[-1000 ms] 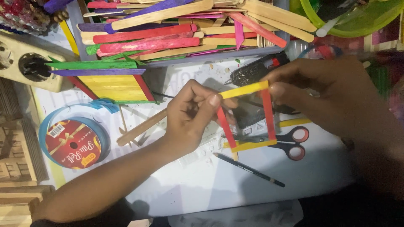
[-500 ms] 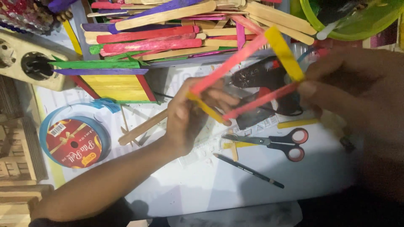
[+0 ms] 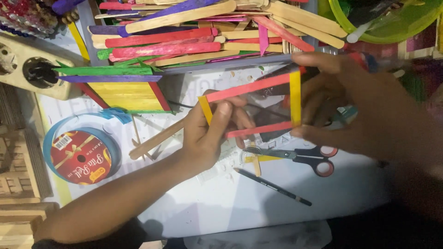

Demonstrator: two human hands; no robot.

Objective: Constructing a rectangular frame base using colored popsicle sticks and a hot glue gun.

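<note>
Both of my hands hold a square frame of craft sticks (image 3: pixel 251 87) above the white paper: two red sticks run across, two yellow sticks form the ends. My left hand (image 3: pixel 210 133) pinches the left yellow end. My right hand (image 3: pixel 355 108) grips the right yellow stick (image 3: pixel 295 97) between thumb and fingers. The frame is held roughly flat toward the camera, its red sticks slanting slightly up to the right.
Red-handled scissors (image 3: pixel 300 157) and a dark pencil (image 3: pixel 272 186) lie under the frame. A pile of coloured craft sticks (image 3: pixel 207 32) fills the back. A yellow stick panel (image 3: pixel 122 94), a blue ribbon spool (image 3: pixel 80 157), a bare wooden stick (image 3: pixel 154 140) and a green bowl (image 3: pixel 387 27) surround the paper.
The stick frame has been turned in my hands from a steep tilt to a flatter, squarer pose. My right hand shifted to the right yellow end.
</note>
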